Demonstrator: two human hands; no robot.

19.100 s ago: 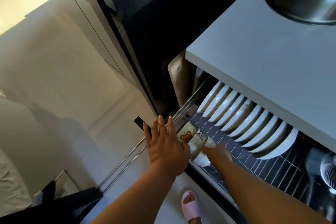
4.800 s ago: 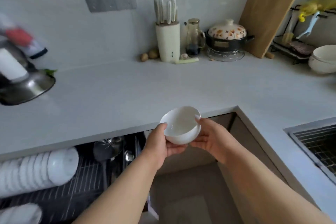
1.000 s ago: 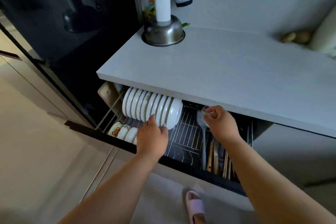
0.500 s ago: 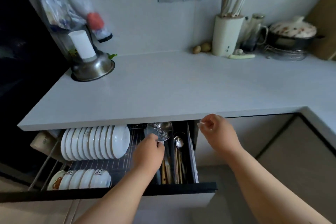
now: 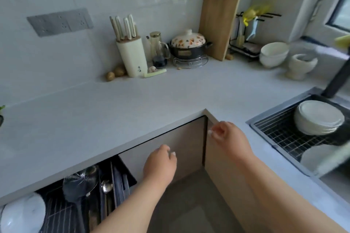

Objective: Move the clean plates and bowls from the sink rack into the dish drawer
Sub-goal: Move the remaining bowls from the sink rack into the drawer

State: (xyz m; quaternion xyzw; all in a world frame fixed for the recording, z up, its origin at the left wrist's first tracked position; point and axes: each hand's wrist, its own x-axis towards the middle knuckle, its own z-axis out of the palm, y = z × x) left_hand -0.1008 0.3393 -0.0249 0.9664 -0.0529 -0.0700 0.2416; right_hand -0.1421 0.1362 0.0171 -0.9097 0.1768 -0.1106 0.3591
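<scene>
A stack of white plates (image 5: pixel 320 117) lies on the wire sink rack (image 5: pixel 284 134) at the right, with another white dish (image 5: pixel 314 157) lower down, partly hidden. The dish drawer (image 5: pixel 62 212) stands open at the bottom left, with a white bowl (image 5: pixel 24 213) on its wire grid. My left hand (image 5: pixel 161 166) hovers in front of the cabinet doors, fingers loosely curled, holding nothing. My right hand (image 5: pixel 227 136) is at the counter's inner corner, fingers curled in, with nothing in it.
On the counter stand a knife block (image 5: pixel 132 56), a glass jug (image 5: pixel 159 51), a lidded pot (image 5: pixel 189 47), a cutting board (image 5: pixel 217 24), stacked white bowls (image 5: pixel 272 55) and a mortar (image 5: pixel 301 66). Ladles and spoons (image 5: pixel 94 183) fill the drawer's right side. A black faucet (image 5: pixel 337 79) rises by the sink.
My view has swung right from the drawer towards the sink. Both hands have lifted away from the drawer and moved right, holding nothing.
</scene>
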